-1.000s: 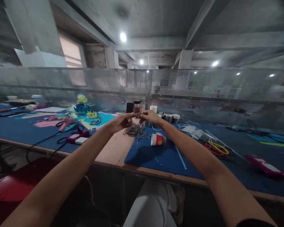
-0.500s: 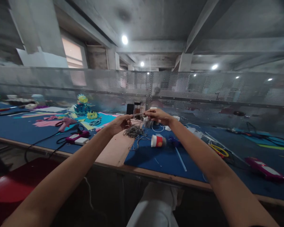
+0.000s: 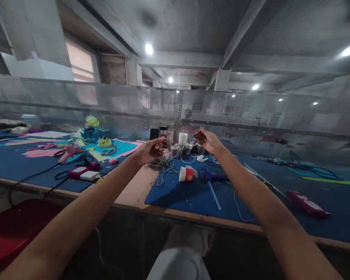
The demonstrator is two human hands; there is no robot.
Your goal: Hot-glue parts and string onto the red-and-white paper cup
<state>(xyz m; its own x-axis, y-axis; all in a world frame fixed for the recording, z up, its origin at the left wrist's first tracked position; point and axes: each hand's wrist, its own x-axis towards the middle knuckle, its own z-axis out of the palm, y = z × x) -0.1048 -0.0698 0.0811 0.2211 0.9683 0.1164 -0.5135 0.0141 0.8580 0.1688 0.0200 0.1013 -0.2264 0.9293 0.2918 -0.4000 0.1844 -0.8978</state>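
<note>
Above the table, my left hand point(image 3: 149, 151) has its thumb and fingers curled together in a pinch. Further right and a little higher, my right hand point(image 3: 208, 141) is also pinched. Whatever either hand holds is too thin or blurred to make out. Below the left hand lies a loose heap of grey cord point(image 3: 160, 163). A white and red paper cup point(image 3: 187, 174) rests on its side between my forearms, its far end greyish. Beside it are a blue glue gun point(image 3: 212, 175) and a clear glue stick point(image 3: 214, 196). Grey-wrapped cups point(image 3: 176, 151) stand behind.
A pink glue gun point(image 3: 66, 154) and a purple device point(image 3: 84, 171) with cables lie left, near coloured paper and a yellow paper crown point(image 3: 104, 142). Another purple device point(image 3: 307, 203) lies right. A perforated metal partition point(image 3: 216, 107) closes the back. A red stool point(image 3: 20, 225) stands lower left.
My hands have moved apart, the right one rising and shifting right. The thin strand seen between them earlier no longer shows clearly. The view has turned slightly right.
</note>
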